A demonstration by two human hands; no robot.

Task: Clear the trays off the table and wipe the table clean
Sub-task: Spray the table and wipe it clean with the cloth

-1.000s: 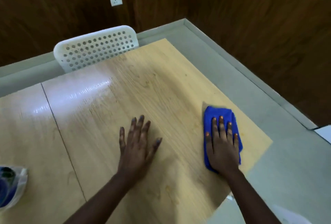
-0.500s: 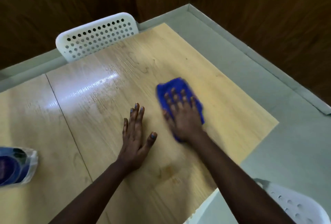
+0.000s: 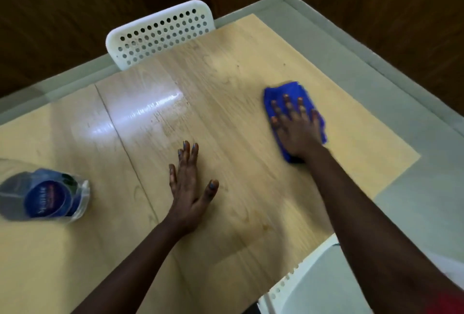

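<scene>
Head camera: single wide-angle view.
Looks forward and steeply down, close above the table (image 3: 226, 87), facing its far right corner.

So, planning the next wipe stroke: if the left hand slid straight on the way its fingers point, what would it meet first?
Probably nothing on the table: the left hand points over bare wood toward the far edge, where the white chair stands, though whether it would touch the chair is unclear.
</scene>
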